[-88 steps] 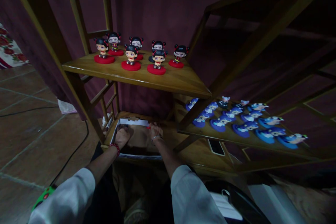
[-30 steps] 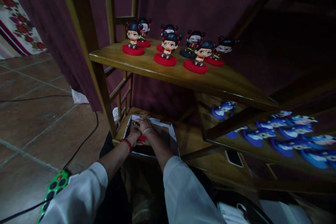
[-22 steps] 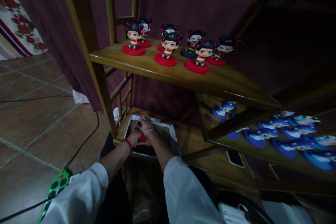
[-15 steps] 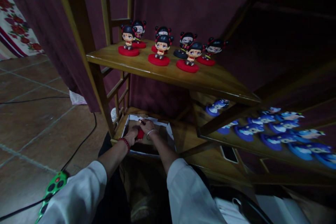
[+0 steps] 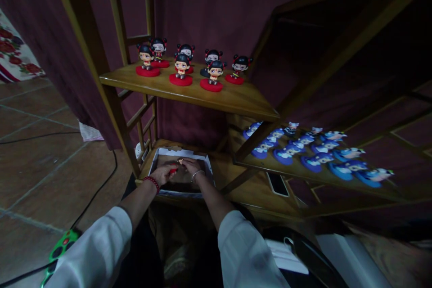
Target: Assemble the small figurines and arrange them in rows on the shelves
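Both my hands are over a shallow white-edged cardboard box (image 5: 208,175) on the low shelf. My left hand (image 5: 163,174), with a red bead bracelet, is closed on a red piece (image 5: 173,170), which looks like a round figurine base; most of it is hidden by the fingers. Beside it, my right hand (image 5: 190,166), wearing a pale bangle, pinches a small tan and dark piece (image 5: 180,161) that looks like part of a figurine. The two pieces are close together; whether they touch I cannot tell.
Several black-haired figurines (image 5: 182,66) on red bases stand on the upper shelf (image 5: 236,103). Blue figurines (image 5: 286,153) fill the shelf at right. A phone (image 5: 278,184) lies on the low shelf. A green power strip (image 5: 62,247) and cables are on the tiled floor (image 5: 43,180).
My view has shifted, so the shelves sit further left. My hands have moved slightly apart, and the small tan piece now shows at my right fingertips.
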